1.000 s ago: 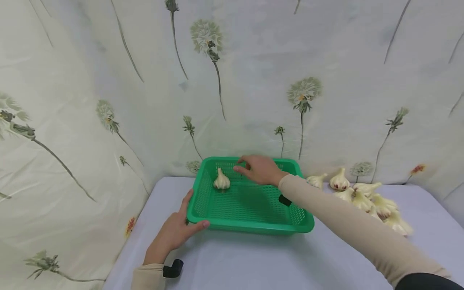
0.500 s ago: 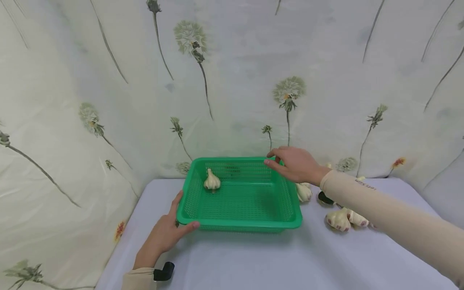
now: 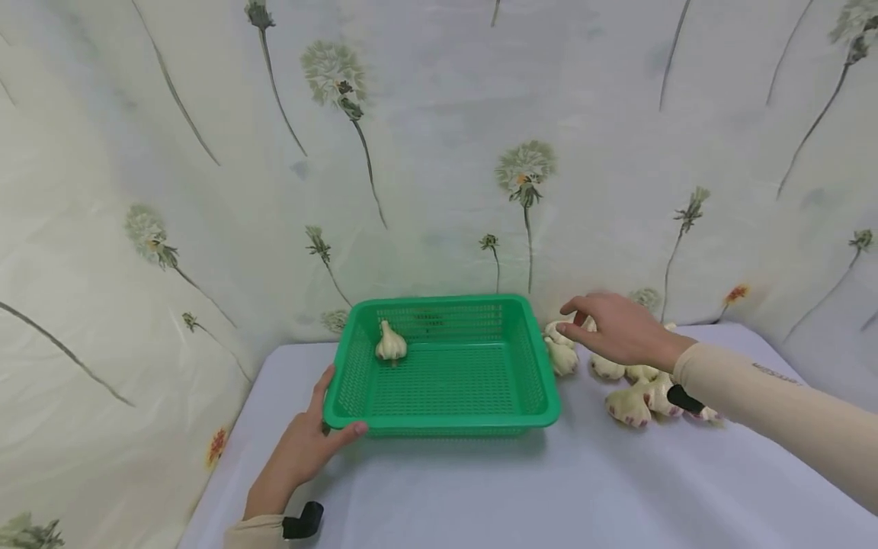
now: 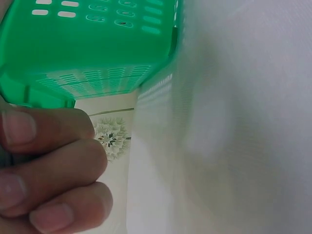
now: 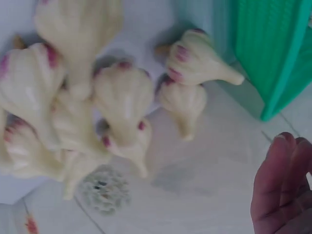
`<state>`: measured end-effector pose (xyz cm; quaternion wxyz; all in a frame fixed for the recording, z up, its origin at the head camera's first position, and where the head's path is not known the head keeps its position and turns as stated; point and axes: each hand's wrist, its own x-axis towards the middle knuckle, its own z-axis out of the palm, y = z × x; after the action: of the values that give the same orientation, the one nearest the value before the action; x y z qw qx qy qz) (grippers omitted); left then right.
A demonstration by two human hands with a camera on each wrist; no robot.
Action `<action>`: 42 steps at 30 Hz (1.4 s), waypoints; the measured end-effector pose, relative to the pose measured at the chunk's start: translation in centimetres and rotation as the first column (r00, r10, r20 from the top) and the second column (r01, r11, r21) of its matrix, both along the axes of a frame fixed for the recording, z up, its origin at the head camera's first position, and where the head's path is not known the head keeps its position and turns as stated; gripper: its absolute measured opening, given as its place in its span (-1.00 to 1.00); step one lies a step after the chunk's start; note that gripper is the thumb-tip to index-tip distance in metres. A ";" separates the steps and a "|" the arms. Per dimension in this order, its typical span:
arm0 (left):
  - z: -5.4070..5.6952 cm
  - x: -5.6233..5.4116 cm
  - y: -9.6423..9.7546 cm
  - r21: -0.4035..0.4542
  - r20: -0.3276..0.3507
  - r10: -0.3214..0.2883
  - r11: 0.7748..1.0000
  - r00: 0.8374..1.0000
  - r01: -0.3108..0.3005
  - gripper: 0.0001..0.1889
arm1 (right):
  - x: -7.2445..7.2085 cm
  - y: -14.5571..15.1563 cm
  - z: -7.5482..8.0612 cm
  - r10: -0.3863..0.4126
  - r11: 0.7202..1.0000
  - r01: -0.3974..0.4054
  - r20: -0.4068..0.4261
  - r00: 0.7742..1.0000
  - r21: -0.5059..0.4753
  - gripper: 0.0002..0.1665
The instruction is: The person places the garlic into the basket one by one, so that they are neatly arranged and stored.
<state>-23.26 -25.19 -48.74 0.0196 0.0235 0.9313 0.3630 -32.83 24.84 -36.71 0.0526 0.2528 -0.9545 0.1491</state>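
A green plastic basket [image 3: 442, 422] stands on the table with one garlic bulb [image 3: 391, 345] in its back left part. My left hand [image 3: 296, 450] holds the basket by its front left corner, thumb at the front rim. In the left wrist view, several fingers [image 4: 53, 178] curl beside the basket's perforated wall [image 4: 97, 44]. To the right of the basket, my right hand [image 3: 617, 329] hovers over several garlic bulbs [image 3: 627, 408], its fingers loosely bent and holding nothing. The right wrist view shows these bulbs [image 5: 124, 97] with purple-tinged bases; its fingers [image 5: 273, 180] are apart from them.
A white cloth [image 3: 473, 488] covers the table. Behind and to the left hangs a curtain [image 3: 425, 152] printed with dandelions. Two of the loose bulbs lie close against the basket's right side [image 5: 273, 58].
My right hand has moved right, from above the basket to above the loose garlic bulbs. My left hand stays at the basket's corner. The head view has turned slightly right.
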 end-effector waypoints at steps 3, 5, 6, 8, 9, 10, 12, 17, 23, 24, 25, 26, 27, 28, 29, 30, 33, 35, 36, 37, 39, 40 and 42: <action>0.0 0.1 -0.1 0.003 -0.004 0.002 1.000 1.000 -0.002 0.16 | 0.6 1.2 -0.3 -0.017 1.000 0.017 0.034 0.999 -0.006 -0.50; 0.0 0.0 -0.2 -0.001 -0.011 0.000 1.000 1.000 0.000 0.16 | 1.0 2.0 -0.7 -0.028 1.000 0.028 0.053 0.998 -0.007 -0.49; 0.0 0.0 -0.2 0.001 -0.013 0.001 1.000 1.000 -0.001 0.16 | 1.2 2.4 -1.0 -0.034 0.999 0.035 0.063 0.997 -0.004 -0.48; 0.0 0.0 -0.3 0.006 -0.013 -0.003 1.000 1.000 0.004 0.16 | 1.6 3.2 -1.7 -0.046 0.999 0.046 0.077 0.996 0.001 -0.48; 0.0 0.0 -0.3 0.010 -0.016 -0.007 1.000 1.000 0.007 0.16 | 1.7 3.5 -2.1 -0.049 0.999 0.048 0.078 0.996 0.007 -0.47; 0.0 0.1 -0.3 0.013 -0.016 -0.008 1.000 1.000 0.008 0.15 | 1.8 3.9 -2.4 -0.050 0.999 0.049 0.081 0.996 0.010 -0.46; 0.0 0.1 -0.4 0.022 -0.015 -0.011 1.000 1.000 0.011 0.15 | 2.1 4.6 -3.1 -0.054 0.998 0.053 0.089 0.995 0.018 -0.42; -0.1 0.2 -0.4 0.035 -0.008 -0.011 0.999 1.000 0.011 0.15 | 2.7 6.1 -4.5 -0.070 0.997 0.066 0.105 0.992 0.040 -0.33; -0.3 0.3 -0.2 0.035 -0.011 -0.005 0.999 1.000 0.005 0.15 | 3.3 7.2 -5.6 -0.096 0.994 0.090 0.116 0.989 0.056 -0.27; -0.3 0.3 -0.2 0.035 -0.011 -0.006 0.999 1.000 0.006 0.15 | 3.3 7.4 -5.8 -0.098 0.994 0.091 0.112 0.989 0.063 -0.26; -0.3 0.3 -0.2 0.035 -0.010 -0.007 0.999 1.000 0.008 0.15 | 3.4 7.5 -5.9 -0.101 0.993 0.093 0.111 0.989 0.071 -0.25; -0.3 0.4 -0.2 0.035 -0.010 -0.006 0.999 1.000 0.007 0.15 | 3.4 7.6 -6.1 -0.102 0.993 0.094 0.109 0.989 0.077 -0.25; -0.2 0.4 -0.2 0.036 -0.010 -0.007 0.999 1.000 0.008 0.16 | 3.5 7.8 -6.2 -0.103 0.992 0.094 0.107 0.989 0.086 -0.24; -0.2 0.4 -0.2 0.037 -0.009 -0.007 0.999 1.000 0.007 0.16 | 3.6 7.9 -6.4 -0.106 0.991 0.096 0.106 0.989 0.093 -0.23; -0.1 0.4 -0.1 0.036 -0.007 -0.007 0.999 1.000 0.008 0.16 | 3.6 8.0 -6.6 -0.107 0.991 0.097 0.107 0.988 0.097 -0.22; -0.1 0.4 -0.1 0.034 -0.009 -0.007 0.999 1.000 0.008 0.16 | 3.7 8.1 -6.8 -0.107 0.990 0.096 0.111 0.988 0.100 -0.21; 0.0 0.3 -0.1 0.031 -0.013 -0.009 0.999 1.000 0.010 0.15 | 4.0 8.4 -7.4 -0.103 0.992 0.092 0.126 0.987 0.090 -0.19; 0.0 0.3 -0.1 0.029 -0.016 -0.012 1.000 1.000 0.012 0.15 | 4.3 8.5 -7.8 -0.094 0.993 0.084 0.130 0.987 0.081 -0.20; 0.0 0.3 0.0 0.030 -0.017 -0.012 0.999 1.000 0.013 0.15 | 4.3 8.6 -8.0 -0.089 0.994 0.079 0.129 0.988 0.077 -0.20; 0.0 0.3 0.0 0.032 -0.016 -0.013 0.999 1.000 0.014 0.16 | 4.4 8.6 -8.1 -0.084 0.995 0.076 0.124 0.989 0.071 -0.22; 0.1 0.3 0.0 0.036 -0.013 -0.013 0.999 1.000 0.013 0.16 | 4.5 8.7 -8.4 -0.072 0.996 0.065 0.113 0.991 0.063 -0.25; 0.1 0.3 0.0 0.039 -0.009 -0.012 0.999 1.000 0.012 0.16 | 4.5 8.7 -8.6 -0.067 0.996 0.061 0.111 0.992 0.060 -0.27; 0.0 0.2 0.0 0.043 -0.007 -0.009 0.999 1.000 0.009 0.15 | 4.5 8.7 -8.8 -0.061 0.997 0.056 0.110 0.992 0.053 -0.31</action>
<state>-23.02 -25.16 -48.69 0.0176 0.0293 0.9232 0.3827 -28.33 33.59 -45.46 -0.0028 0.2171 -0.9664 0.1375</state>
